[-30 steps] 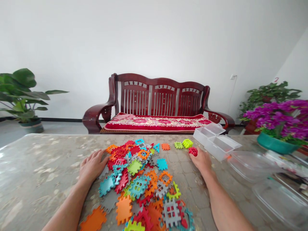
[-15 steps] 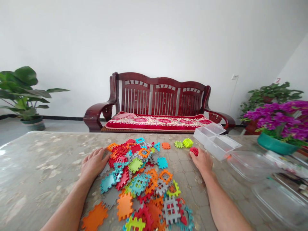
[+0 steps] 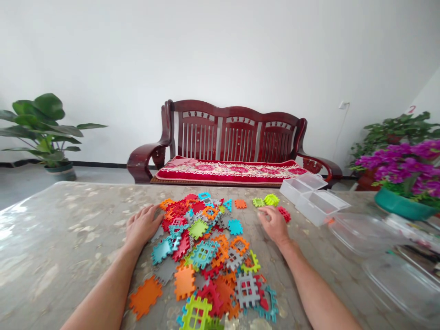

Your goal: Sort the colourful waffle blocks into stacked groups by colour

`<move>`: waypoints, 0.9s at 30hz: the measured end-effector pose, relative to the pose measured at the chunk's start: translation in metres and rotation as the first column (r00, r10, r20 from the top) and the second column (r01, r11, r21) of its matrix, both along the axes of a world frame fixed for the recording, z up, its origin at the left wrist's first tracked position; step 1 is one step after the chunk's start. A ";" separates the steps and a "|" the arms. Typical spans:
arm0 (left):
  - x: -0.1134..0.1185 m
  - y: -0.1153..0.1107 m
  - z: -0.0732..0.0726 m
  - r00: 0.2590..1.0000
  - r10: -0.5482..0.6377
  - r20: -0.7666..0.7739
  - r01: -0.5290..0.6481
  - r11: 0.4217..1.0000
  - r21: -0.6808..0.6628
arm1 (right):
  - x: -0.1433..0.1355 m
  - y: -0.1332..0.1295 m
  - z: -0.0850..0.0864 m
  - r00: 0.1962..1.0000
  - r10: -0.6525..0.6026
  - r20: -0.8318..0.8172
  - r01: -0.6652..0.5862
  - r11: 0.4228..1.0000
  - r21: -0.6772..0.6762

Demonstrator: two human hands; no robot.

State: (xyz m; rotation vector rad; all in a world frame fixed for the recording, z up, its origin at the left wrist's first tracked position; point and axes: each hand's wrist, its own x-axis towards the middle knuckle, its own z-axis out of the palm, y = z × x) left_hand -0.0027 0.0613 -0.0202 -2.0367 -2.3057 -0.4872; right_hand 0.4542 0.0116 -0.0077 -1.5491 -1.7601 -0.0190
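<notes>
My left hand [image 3: 144, 223] lies flat with its fingers out along the left edge of a heap of plastic interlocking building tiles [image 3: 198, 229], in orange, red, blue, grey and green. Its fingertips are close to the red tiles. To the right of the heap, my right hand [image 3: 274, 223] hovers low over the tabletop, fingers loosely bent and apart, with nothing visible in it. Just beyond it sit a red tile piece [image 3: 284, 214], a rounded lime-green piece [image 3: 271, 200] and a flat green tile [image 3: 258, 202]. A single orange tile [image 3: 240, 204] lies farther left.
Clear plastic boxes [image 3: 316, 207] stand at the back right of the table [image 3: 85, 229]. Transparent lids or trays [image 3: 360, 231] lie nearer on that side, beside a teal flowerpot [image 3: 405, 204] with purple flowers. Behind the table is a wooden bench [image 3: 240, 133].
My right hand has let go of the red tile piece and moved left; the piece now rests on the table to its right. The left hand stays beside the heap. The view has shifted slightly.
</notes>
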 end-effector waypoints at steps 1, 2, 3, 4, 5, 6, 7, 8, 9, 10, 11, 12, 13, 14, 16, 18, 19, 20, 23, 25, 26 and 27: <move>0.000 0.000 0.000 1.000 -0.001 0.002 0.000 1.000 0.004 | -0.009 -0.001 -0.002 0.995 0.095 -0.036 -0.097 0.994 -0.044; 0.000 0.000 0.000 1.000 -0.002 0.003 0.002 1.000 0.004 | -0.016 -0.002 -0.003 0.983 0.170 -0.062 -0.175 0.981 -0.084; 0.000 0.000 0.001 1.000 -0.002 0.000 0.002 1.000 0.000 | -0.023 -0.002 -0.004 0.969 0.232 -0.081 -0.241 0.963 -0.123; 0.000 -0.001 0.001 1.000 -0.002 -0.003 0.002 1.000 -0.007 | -0.027 -0.003 -0.005 0.956 0.279 -0.096 -0.291 0.944 -0.155; 0.001 -0.001 0.002 1.000 -0.001 -0.007 0.001 1.000 -0.016 | -0.030 -0.003 -0.006 0.944 0.310 -0.108 -0.326 0.929 -0.178; 0.001 -0.001 0.003 1.000 0.000 -0.010 0.000 1.000 -0.025 | -0.032 -0.003 -0.007 0.938 0.327 -0.117 -0.344 0.918 -0.195; 0.002 -0.002 0.004 1.000 0.003 -0.012 -0.004 0.999 -0.032 | -0.032 -0.002 -0.007 0.937 0.328 -0.122 -0.347 0.915 -0.207; 0.003 -0.002 0.004 1.000 0.006 -0.013 -0.006 0.999 -0.036 | -0.032 0.000 -0.008 0.940 0.320 -0.122 -0.340 0.916 -0.215; 0.003 -0.003 0.005 1.000 0.007 -0.012 -0.007 0.999 -0.036 | -0.032 0.001 -0.009 0.945 0.306 -0.116 -0.325 0.920 -0.218; 0.003 -0.003 0.005 1.000 0.007 -0.011 -0.008 0.999 -0.031 | -0.031 0.002 -0.009 0.950 0.293 -0.106 -0.309 0.926 -0.218; 0.004 -0.003 0.005 1.000 0.008 -0.008 -0.008 1.000 -0.026 | -0.031 0.004 -0.010 0.955 0.282 -0.096 -0.297 0.930 -0.219; 0.004 -0.004 0.005 1.000 0.008 -0.005 -0.008 1.000 -0.020 | -0.031 0.005 -0.010 0.958 0.276 -0.084 -0.288 0.932 -0.219; 0.004 -0.004 0.005 1.000 0.008 -0.001 -0.008 1.000 -0.015 | -0.031 0.006 -0.010 0.959 0.272 -0.074 -0.282 0.934 -0.220; 0.005 -0.004 0.005 1.000 0.010 0.004 -0.010 1.000 -0.012 | -0.032 0.006 -0.010 0.961 0.268 -0.064 -0.275 0.936 -0.220; 0.005 -0.004 0.006 1.000 0.014 0.015 -0.014 1.000 -0.016 | -0.034 0.007 -0.009 0.966 0.256 -0.043 -0.259 0.940 -0.223; 0.006 -0.004 0.007 1.000 0.017 0.027 -0.016 1.000 -0.019 | -0.035 0.007 -0.008 0.970 0.242 -0.016 -0.239 0.944 -0.226; 0.006 -0.004 0.007 0.999 0.017 0.032 -0.017 1.000 -0.020 | -0.036 0.007 -0.008 0.972 0.235 0.001 -0.228 0.947 -0.226; 0.006 -0.004 0.008 0.999 0.018 0.036 -0.017 1.000 -0.019 | -0.036 0.007 -0.008 0.973 0.230 0.020 -0.219 0.949 -0.227; 0.007 -0.005 0.008 0.999 0.019 0.040 -0.018 1.000 -0.014 | -0.036 0.008 -0.010 0.973 0.222 0.065 -0.203 0.953 -0.226; 0.007 -0.006 0.008 0.999 0.014 0.040 -0.014 1.000 -0.006 | -0.036 0.008 -0.011 0.975 0.212 0.073 -0.192 0.956 -0.220; 0.008 -0.006 0.008 0.999 0.010 0.041 -0.009 1.000 -0.002 | -0.036 0.009 -0.012 0.976 0.204 0.072 -0.184 0.959 -0.217; 0.008 -0.006 0.008 0.999 0.006 0.043 -0.006 1.000 0.000 | -0.036 0.009 -0.012 0.978 0.195 0.068 -0.177 0.961 -0.214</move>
